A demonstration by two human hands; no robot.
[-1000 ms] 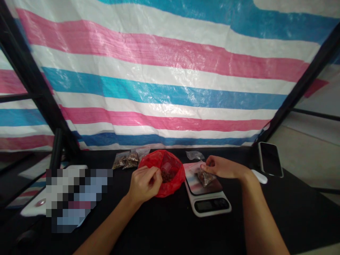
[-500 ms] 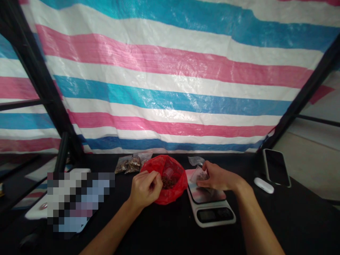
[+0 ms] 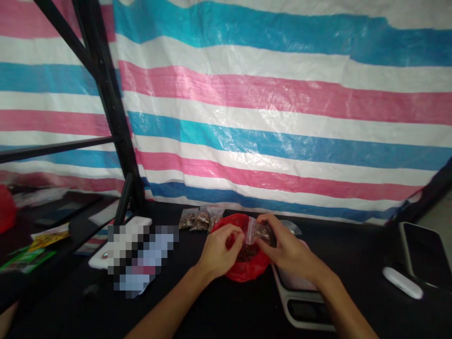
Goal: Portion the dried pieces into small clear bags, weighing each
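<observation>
My right hand [image 3: 287, 249] grips a small clear zip bag [image 3: 263, 234] with brown bits inside, tilted over the red plastic bag [image 3: 247, 272]. My left hand [image 3: 221, 252] is closed in a pinch, its fingertips close to the zip bag's top edge. Whether they touch that edge or hold something small, I cannot tell. Loose brown pieces [image 3: 247, 253] lie in the red bag, partly hidden by both hands. Right of it sits a white kitchen scale [image 3: 303, 325], its plate partly covered by my right forearm.
Several filled zip bags [image 3: 201, 219] lie behind the red bag. A clear bag [image 3: 292, 227] is behind the scale. A phone [image 3: 425, 254] and a white case [image 3: 402, 282] lie at right; a white device [image 3: 139, 228] and a blurred-out item at left. Striped sheeting [image 3: 275, 117] hangs behind.
My right hand has lifted the filled zip bag off the scale and carried it left over the red bag. My left hand stays closed, now close to that bag. The view has turned left.
</observation>
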